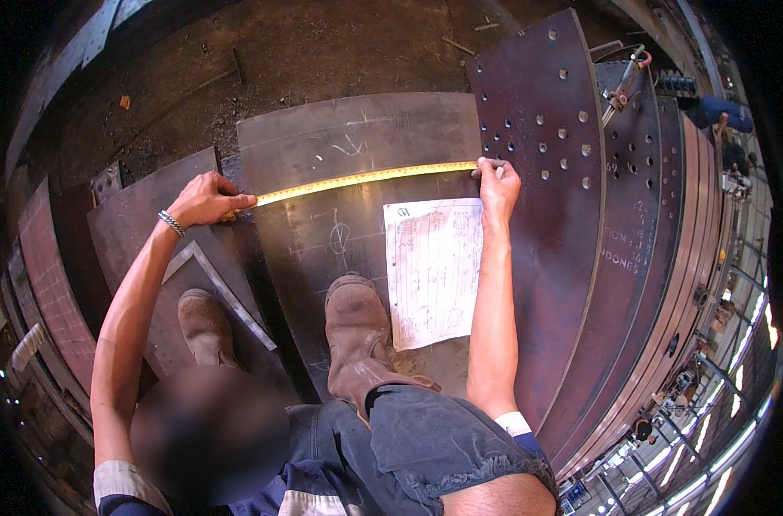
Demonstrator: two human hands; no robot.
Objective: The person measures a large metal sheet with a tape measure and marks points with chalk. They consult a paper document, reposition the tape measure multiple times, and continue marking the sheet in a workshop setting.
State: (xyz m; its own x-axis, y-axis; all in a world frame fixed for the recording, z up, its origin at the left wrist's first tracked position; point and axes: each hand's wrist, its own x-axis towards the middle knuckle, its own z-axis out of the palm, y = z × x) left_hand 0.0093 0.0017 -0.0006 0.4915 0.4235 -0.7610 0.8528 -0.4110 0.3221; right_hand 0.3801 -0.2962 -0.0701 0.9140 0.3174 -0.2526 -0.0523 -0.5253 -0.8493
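Observation:
A yellow tape measure [366,178] is stretched across a dark steel plate [305,232] with chalk lines and a circle mark on it. My left hand [206,199] pinches the tape at the plate's left edge. My right hand [498,182] is closed on its other end, at the plate's right edge. A small pale piece shows between the right fingers, too small to name. Under my right forearm lies a worn paper sheet [434,273] with printed tables and smudges. Below my left hand, an L-shaped metal square [237,305] rests on the neighbouring plate.
My brown boots [354,322] stand on the plates. To the right, a reddish-brown plate with drilled holes [538,95] lies beside more stacked plates [637,215]. A torch-like tool with a hose [619,93] sits at the upper right. Dirt floor [323,52] extends beyond.

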